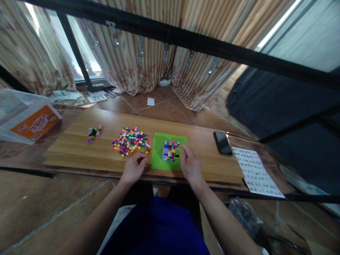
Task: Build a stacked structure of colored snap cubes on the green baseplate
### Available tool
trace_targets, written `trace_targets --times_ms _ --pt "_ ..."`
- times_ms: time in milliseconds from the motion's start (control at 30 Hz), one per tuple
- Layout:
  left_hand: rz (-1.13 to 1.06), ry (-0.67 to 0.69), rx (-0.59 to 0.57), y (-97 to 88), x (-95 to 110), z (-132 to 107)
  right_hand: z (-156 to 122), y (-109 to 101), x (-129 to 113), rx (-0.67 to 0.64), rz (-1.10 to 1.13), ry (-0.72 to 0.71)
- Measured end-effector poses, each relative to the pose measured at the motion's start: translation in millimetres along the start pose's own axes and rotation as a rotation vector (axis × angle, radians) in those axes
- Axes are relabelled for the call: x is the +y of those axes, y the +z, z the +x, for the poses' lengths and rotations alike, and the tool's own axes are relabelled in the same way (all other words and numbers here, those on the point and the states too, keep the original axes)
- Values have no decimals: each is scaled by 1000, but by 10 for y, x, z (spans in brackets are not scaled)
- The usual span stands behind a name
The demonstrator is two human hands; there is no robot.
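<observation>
A block-shaped build of many small coloured bricks [171,150] stands on a green studded baseplate [157,162]. My right hand [191,165] is over the plate's right edge, its fingers partly stretched out beside the build; whether they touch it I cannot tell. Left of the plate lies a loose heap of small multicoloured bricks [130,141]. Just below that heap, my left hand [134,168] is closed, thumb and forefinger tips curled together in a pinch. Anything between those tips is too small to make out.
Several larger green, black and pink pieces [94,132] lie left on the wooden board [71,152]. A black phone [222,143] and a printed sheet [256,171] are at the right. A clear plastic box [26,117] with an orange label stands far left. A dark bar crosses overhead.
</observation>
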State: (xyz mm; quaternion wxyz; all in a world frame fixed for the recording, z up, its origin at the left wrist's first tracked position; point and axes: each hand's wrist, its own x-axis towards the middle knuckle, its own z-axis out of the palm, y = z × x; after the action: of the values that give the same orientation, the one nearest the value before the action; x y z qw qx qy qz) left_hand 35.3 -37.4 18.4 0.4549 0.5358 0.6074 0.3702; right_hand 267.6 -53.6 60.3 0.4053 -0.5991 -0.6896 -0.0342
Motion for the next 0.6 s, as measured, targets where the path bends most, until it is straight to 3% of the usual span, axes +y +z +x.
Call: trace_targets --times_ms 100,200,400,600 --pt "272 161 100 1 34 60 -81 -82 40 -3 11 66" --pt "480 230 143 22 100 111 -236 -138 185 -64 -15 115" --pt "735 184 168 125 246 121 -544 -217 600 -89 -111 212" --pt "776 170 164 152 290 122 -501 -300 958 -75 -218 264"
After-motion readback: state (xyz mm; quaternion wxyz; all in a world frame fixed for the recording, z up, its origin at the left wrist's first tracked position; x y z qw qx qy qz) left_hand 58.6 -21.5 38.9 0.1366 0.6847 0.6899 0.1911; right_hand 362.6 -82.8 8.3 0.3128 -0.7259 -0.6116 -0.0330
